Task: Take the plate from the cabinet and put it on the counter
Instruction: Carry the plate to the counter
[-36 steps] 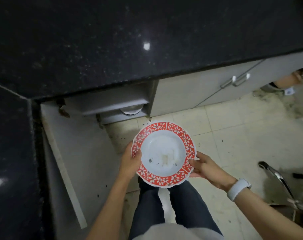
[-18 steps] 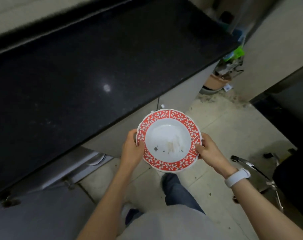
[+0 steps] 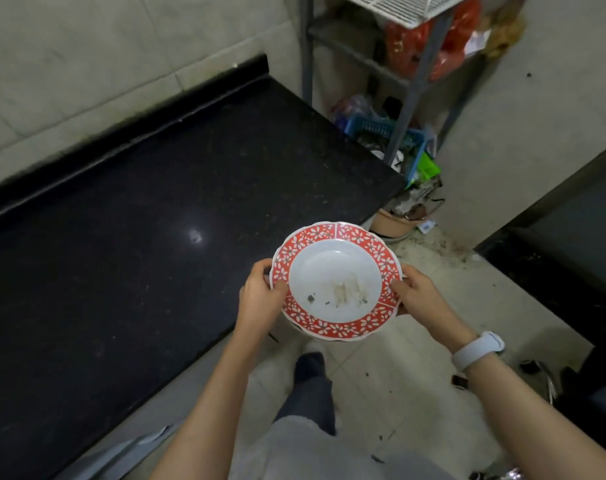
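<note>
A round plate [image 3: 336, 271] with a white centre and a red flowered rim is held level in the air, just off the front right edge of the black stone counter [image 3: 139, 220]. My left hand [image 3: 258, 299] grips its left rim with the thumb on top. My right hand [image 3: 417, 299] grips the right rim the same way; a white watch sits on that wrist. Small crumbs and a smear lie in the plate's centre. The cabinet is almost out of view; only a grey door edge [image 3: 128, 448] shows at the bottom left.
A metal shelf rack [image 3: 412, 74] stands past the counter's right end, with red bags, a blue basket [image 3: 374, 128] and clutter on it. A pot [image 3: 395, 221] sits on the dirty tiled floor below. A dark opening is at right. Tiled wall behind the counter.
The view has risen from the open cabinet to the counter top. The plate, held in both hands throughout, has come up from floor level to about counter height.
</note>
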A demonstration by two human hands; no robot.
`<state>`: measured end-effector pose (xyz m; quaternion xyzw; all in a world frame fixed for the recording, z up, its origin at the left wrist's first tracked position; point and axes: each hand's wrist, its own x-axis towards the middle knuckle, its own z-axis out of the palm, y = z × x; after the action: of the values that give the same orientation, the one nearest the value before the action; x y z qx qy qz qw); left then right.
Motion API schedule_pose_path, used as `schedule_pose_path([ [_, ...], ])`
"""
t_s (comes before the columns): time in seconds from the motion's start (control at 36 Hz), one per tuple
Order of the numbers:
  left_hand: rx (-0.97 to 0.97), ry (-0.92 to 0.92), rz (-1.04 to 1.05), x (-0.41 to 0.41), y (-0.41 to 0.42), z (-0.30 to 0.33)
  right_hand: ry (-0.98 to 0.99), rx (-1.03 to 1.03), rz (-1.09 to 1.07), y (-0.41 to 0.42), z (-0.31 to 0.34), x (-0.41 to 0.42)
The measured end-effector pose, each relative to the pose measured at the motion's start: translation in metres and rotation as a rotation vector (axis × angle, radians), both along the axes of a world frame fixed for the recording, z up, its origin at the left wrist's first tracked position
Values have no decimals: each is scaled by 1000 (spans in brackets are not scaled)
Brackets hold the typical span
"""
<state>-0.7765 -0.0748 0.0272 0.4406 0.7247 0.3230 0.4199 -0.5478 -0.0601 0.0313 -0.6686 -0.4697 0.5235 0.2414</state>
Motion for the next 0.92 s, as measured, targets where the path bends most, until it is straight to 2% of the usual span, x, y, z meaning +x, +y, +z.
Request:
schedule_pose_path([
  [0.31, -21, -139, 68, -19, 183, -8, -29, 52, -23, 193, 1, -23],
  [0.47, -35, -113, 112, -39, 268, -13, -5, 27, 87, 296, 3, -58],
  [0.69, -69, -35, 182, -69, 352, -29, 25, 73, 207, 391, 10, -116],
  [0.92, -28, -74, 283, -89, 405, -51, 7, 48, 234, 464, -6, -146],
])
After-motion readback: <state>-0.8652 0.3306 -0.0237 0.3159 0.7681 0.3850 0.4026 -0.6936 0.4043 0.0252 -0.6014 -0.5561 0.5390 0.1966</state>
